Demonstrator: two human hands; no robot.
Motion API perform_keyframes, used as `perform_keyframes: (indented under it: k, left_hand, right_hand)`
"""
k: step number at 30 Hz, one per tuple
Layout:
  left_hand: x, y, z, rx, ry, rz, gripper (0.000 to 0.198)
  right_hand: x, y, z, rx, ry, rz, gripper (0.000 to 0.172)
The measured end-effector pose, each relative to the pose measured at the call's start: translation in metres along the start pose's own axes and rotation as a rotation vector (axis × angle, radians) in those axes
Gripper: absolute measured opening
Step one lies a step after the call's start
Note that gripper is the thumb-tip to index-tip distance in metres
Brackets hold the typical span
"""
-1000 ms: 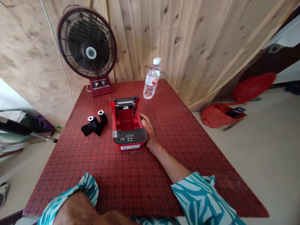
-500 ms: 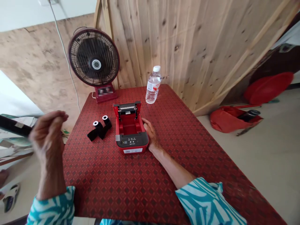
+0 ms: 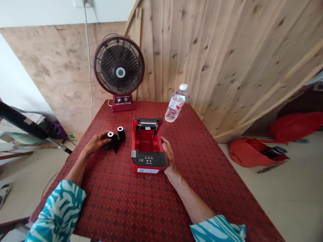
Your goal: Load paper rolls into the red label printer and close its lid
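Note:
A red and black label printer [image 3: 148,160] sits on the table with its lid raised, showing a red inner bay. My right hand [image 3: 169,157] grips the printer's right side, some fingers hidden behind it. To the printer's left stand two small black rolls with white cores, each with a loose black tail. My left hand [image 3: 98,141] has its thumb and fingers closed around the nearer black roll [image 3: 113,140], which still rests on the table. Close beside it is the other black roll [image 3: 121,133].
A dark red fan [image 3: 120,72] stands at the table's back left. Behind the printer, a water bottle [image 3: 176,103] is on the patterned red table [image 3: 141,208]. A wooden wall [image 3: 214,50] rises behind. On the floor at right lies a red bag [image 3: 243,153].
My left hand came down from the air at the left to the nearer black roll and closed on it. My right hand stayed on the printer. The camera view shifted left.

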State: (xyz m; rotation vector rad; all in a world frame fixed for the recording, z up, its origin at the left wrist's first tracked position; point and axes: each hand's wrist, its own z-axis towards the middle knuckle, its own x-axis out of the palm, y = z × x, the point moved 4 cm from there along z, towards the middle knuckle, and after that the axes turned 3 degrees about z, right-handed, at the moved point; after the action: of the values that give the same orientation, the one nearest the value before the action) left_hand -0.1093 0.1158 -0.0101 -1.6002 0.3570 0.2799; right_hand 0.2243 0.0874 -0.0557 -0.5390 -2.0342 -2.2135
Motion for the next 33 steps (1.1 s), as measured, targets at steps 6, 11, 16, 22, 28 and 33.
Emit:
perform_keyframes:
  k: [6, 11, 16, 22, 28, 33]
  left_hand:
    - [-0.005, -0.018, -0.018, 0.014, 0.020, -0.176, 0.051]
    - [0.023, -0.077, -0.044, 0.173, 0.177, -0.338, 0.046]
    - [0.080, -0.130, -0.045, 0.408, 0.268, 0.121, 0.031]
    - [0.126, -0.147, -0.028, 0.557, 0.277, 0.937, 0.033]
    - [0.147, -0.155, -0.021, 0.478, 0.327, 1.256, 0.023]
    - [0.157, -0.149, -0.009, 0.425, 0.389, 1.251, 0.024]
  right_hand:
    - [0.002, 0.005, -0.003, 0.008, 0.008, -0.002, 0.049]
    - [0.006, 0.010, -0.005, 0.010, -0.013, 0.027, 0.052]
    - [0.007, 0.009, -0.007, 0.046, 0.012, 0.073, 0.054]
    - [0.005, 0.009, -0.007, 0.000, 0.029, 0.040, 0.050]
    - [0.005, 0.004, -0.004, 0.018, 0.038, 0.058, 0.050]
    - [0.003, 0.003, -0.003, 0.015, 0.038, 0.012, 0.053]
